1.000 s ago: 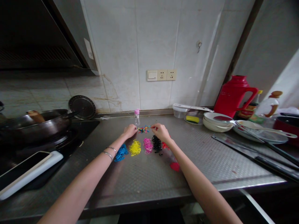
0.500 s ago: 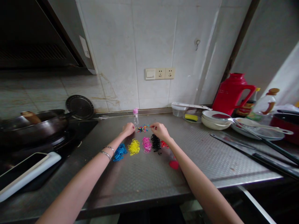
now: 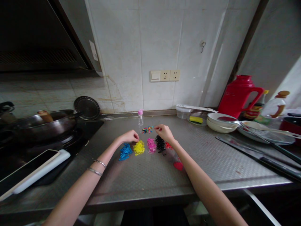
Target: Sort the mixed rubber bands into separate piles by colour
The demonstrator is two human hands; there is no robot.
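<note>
My left hand point(image 3: 130, 136) is just above the back edge of a yellow pile of small rubber bands point(image 3: 139, 147), its fingers drawn together; whatever they hold is too small to see. A blue pile point(image 3: 125, 152) lies to its left. My right hand point(image 3: 164, 133) pinches thumb and forefinger beside a small mixed-colour heap of rubber bands point(image 3: 147, 129); anything in the pinch cannot be made out. Below it are a pink pile point(image 3: 151, 145), a black pile point(image 3: 161, 145) and a red pile point(image 3: 168, 145), the last partly covered by my right forearm.
A small clear bottle with a pink top point(image 3: 140, 116) stands behind the mixed heap. A red round item point(image 3: 178, 165) lies by my right forearm. Bowls point(image 3: 221, 125), a red thermos point(image 3: 240, 96) and a long knife point(image 3: 249, 152) occupy the right; a pan point(image 3: 47, 125) and phone point(image 3: 30, 171) the left.
My left hand has come back from beside the mixed heap to the yellow pile. The right hand stays by the heap with its fingers pinched. The whole view has shifted slightly.
</note>
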